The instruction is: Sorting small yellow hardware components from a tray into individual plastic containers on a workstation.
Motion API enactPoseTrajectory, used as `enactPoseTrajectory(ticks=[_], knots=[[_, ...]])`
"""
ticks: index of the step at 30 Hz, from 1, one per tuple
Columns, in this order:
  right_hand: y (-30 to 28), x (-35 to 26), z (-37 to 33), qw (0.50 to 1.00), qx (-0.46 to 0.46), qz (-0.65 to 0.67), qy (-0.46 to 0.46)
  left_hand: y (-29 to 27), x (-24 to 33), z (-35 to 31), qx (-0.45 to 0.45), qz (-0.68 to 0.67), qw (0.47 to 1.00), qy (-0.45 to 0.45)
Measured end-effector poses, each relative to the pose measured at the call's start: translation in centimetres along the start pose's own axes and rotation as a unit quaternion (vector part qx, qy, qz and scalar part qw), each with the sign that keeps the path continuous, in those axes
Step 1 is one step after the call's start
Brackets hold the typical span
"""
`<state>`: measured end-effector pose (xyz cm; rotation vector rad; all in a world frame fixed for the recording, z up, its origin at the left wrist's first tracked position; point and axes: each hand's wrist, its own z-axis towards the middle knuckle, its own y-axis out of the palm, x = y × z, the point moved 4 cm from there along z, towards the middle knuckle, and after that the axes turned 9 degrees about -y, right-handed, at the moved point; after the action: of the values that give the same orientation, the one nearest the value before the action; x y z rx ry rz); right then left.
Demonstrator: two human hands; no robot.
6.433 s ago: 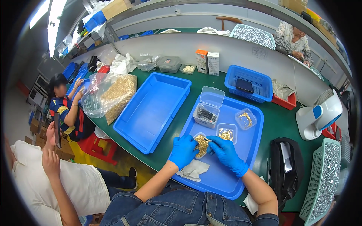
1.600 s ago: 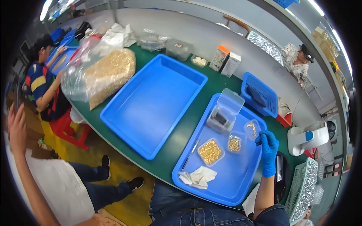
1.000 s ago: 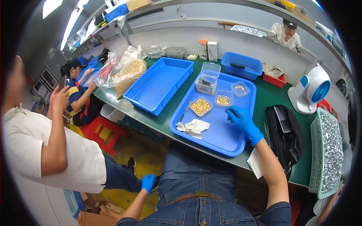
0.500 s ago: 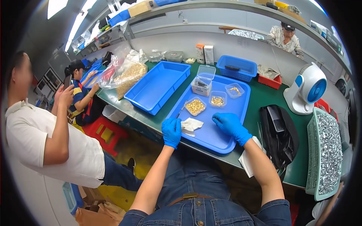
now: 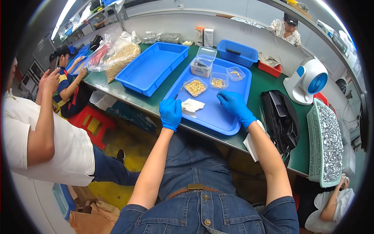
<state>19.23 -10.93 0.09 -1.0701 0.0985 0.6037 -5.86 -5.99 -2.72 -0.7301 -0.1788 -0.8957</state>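
Beyond gold pieces (image 5: 195, 87), printed boxes (image 5: 208, 38)

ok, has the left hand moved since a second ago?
Yes, up the picture toward the green table: the left hand was well off its front edge; now it's at that edge, by the near-left corner of the rounded blue tray.

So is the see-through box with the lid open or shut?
Open: the box's clear lid is flipped up at the back, and dark things show inside.

The gold parts (image 5: 195, 87) look like glossy metal, the tray (image 5: 214, 118) smooth plastic, the rag (image 5: 192, 105) matt cloth.
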Motion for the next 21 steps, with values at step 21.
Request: enactPoseTrajectory(ticks=[21], knots=[[-0.4,-1.4,0.2,0.997,-0.029,-0.022,-0.061,-1.2,0.8,0.7,-0.019,-0.049,0.999,-0.001]])
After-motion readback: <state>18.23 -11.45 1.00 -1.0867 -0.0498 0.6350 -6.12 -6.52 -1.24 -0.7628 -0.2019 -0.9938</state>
